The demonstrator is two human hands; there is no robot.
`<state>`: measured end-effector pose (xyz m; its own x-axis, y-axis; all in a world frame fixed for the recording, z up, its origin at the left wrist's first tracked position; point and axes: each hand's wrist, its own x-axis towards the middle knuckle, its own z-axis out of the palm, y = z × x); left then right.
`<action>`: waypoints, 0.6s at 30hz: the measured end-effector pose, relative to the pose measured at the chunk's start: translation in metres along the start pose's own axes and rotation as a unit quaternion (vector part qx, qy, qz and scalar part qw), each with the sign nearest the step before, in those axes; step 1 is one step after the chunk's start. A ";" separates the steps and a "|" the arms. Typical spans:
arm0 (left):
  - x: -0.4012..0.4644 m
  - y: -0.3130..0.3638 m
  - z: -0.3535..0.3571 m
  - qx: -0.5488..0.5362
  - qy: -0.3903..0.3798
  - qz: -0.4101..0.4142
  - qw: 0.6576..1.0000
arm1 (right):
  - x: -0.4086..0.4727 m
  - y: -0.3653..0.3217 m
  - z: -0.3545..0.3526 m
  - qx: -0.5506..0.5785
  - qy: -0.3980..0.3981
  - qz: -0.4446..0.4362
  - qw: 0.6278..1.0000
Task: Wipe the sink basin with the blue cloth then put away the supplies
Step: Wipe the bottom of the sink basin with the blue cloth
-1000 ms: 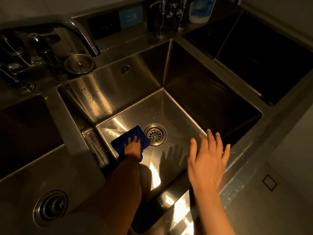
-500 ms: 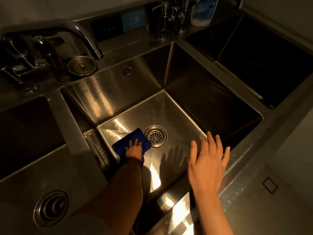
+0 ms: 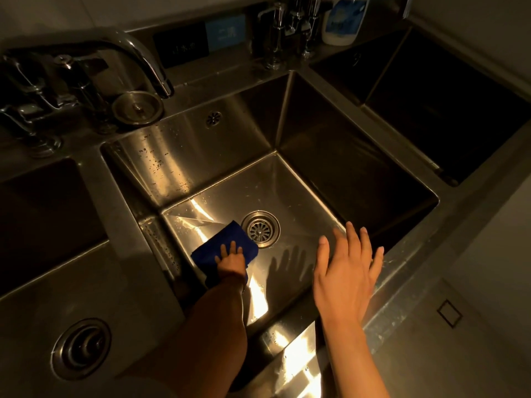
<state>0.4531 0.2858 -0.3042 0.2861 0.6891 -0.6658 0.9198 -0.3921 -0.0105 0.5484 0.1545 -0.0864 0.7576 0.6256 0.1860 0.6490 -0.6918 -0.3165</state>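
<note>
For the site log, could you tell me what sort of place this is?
Probably a commercial kitchen or scullery: a deep steel sink basin flanked by further basins, a swivel faucet, and a detergent bottle on the back ledge.

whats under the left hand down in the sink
The left hand presses flat on the blue cloth on the sink floor, beside the drain. The steel beneath the cloth is hidden.

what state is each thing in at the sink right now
blue cloth: flat on the basin floor, left of the drain, under the left hand
left hand: fingers straight, pressing the cloth
right hand: open, held above the basin, holding nothing
middle basin: wet, droplets on back wall
drain: unplugged
sink stopper: out, lying on the ledge
</note>
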 end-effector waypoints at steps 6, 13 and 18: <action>0.015 -0.013 -0.018 0.009 0.026 0.018 0.999 | 0.000 0.002 0.002 -0.004 0.004 -0.004 1.000; 0.007 -0.013 -0.004 0.058 0.045 0.026 0.997 | 0.000 0.002 0.002 -0.001 0.001 -0.003 1.000; -0.001 -0.017 0.003 0.056 0.120 0.035 0.991 | 0.001 0.003 0.003 -0.001 0.000 0.001 1.000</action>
<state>0.4365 0.2905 -0.3055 0.4153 0.7780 -0.4713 0.8644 -0.4990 -0.0621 0.5508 0.1537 -0.0896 0.7591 0.6239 0.1859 0.6475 -0.6937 -0.3156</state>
